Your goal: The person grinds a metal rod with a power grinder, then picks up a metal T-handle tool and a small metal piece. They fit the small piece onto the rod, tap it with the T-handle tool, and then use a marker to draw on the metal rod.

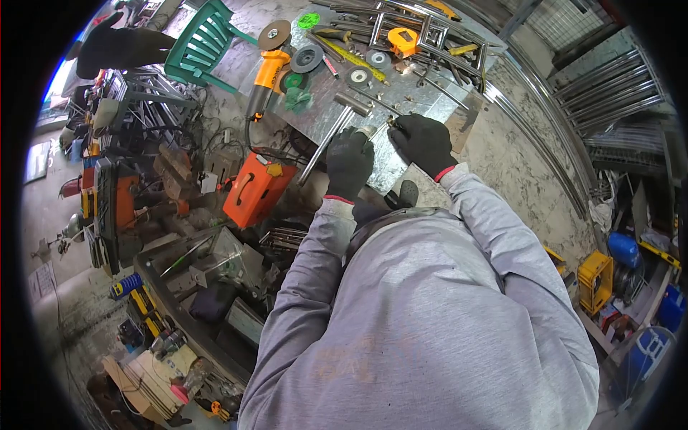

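My left hand (350, 159), in a black glove, is closed at the table's near edge around a small pale metal piece (367, 132) that shows at its fingertips. My right hand (423, 145), gloved too, has its fingers pinched together near a small brass-coloured bit (390, 122); what it holds is mostly hidden. The hands are a little apart. Just beyond my left hand lies a T-shaped metal tube piece (352, 104), its long legs running down to the left. A thin rod (378, 101) lies in front of my right hand on the metal tabletop (326, 118).
An orange angle grinder (269, 75), grinding discs (307, 59), a yellow tape measure (403, 41) and metal frames (433, 32) lie on the table. An orange case (258, 190) and a green chair (203, 43) are at left. A person (118, 50) stands at upper left.
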A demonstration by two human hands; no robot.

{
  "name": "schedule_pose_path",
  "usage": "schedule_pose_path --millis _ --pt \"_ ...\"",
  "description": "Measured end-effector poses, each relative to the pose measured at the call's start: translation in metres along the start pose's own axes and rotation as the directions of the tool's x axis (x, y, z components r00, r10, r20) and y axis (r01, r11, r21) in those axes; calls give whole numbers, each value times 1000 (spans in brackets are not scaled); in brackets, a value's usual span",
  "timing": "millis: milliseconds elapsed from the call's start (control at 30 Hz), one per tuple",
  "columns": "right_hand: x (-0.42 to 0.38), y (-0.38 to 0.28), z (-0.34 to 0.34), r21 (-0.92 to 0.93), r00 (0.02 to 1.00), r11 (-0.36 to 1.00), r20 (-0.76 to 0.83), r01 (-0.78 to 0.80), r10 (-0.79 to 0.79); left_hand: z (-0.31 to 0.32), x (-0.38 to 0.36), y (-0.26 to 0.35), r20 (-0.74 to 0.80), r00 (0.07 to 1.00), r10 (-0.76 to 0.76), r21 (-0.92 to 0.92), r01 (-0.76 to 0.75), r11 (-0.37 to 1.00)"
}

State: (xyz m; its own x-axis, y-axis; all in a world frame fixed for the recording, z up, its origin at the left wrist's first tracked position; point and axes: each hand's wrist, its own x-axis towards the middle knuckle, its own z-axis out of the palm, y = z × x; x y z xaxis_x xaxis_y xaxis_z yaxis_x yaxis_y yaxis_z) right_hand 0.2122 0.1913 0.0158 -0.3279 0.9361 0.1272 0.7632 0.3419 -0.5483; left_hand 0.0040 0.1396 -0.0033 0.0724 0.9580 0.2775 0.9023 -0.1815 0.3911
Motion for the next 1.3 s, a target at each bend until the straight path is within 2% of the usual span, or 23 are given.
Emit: schedule_pose_path --millis 100,233,300,633,733,833,900,1033,1233,1300 --pt "-2 0 0 40 995 998 -87 54 -50 -3 -1 4 -66 997 32 -2 -32 999" --pt "0 1 0 39 996 998 -72 49 -46 3 2 1 -68 997 19 4 -19 1000" --pt "3 3 2 55 997 997 -47 57 -55 3 3 -1 -4 1000 -27 -4 27 1000" --pt "3 -3 -2 41 1000 999 2 5 -5 3 2 0 -32 999 -20 -3 20 1000" --pt "3 -1 1 80 999 997 -54 -1 6 1 3 2 -30 999 -13 -7 13 1000" --pt "4 1 0 85 1000 996 -17 -8 9 -4 4 4 15 1000 -25 -30 25 999" --pt "3 4 -2 79 999 997 39 -26 23 -1 2 2 -69 997 37 -31 -39 999" --pt "2 6 1 87 1000 996 8 -11 11 3 0 2 -103 994 32 -17 -34 999" --pt "5 7 -1 103 999 995 31 -15 12 9 2 -2 -40 999 -10 20 11 1000" --pt "5 5 -3 72 999 997 42 -4 1 8 2 -3 32 998 -49 25 49 999"
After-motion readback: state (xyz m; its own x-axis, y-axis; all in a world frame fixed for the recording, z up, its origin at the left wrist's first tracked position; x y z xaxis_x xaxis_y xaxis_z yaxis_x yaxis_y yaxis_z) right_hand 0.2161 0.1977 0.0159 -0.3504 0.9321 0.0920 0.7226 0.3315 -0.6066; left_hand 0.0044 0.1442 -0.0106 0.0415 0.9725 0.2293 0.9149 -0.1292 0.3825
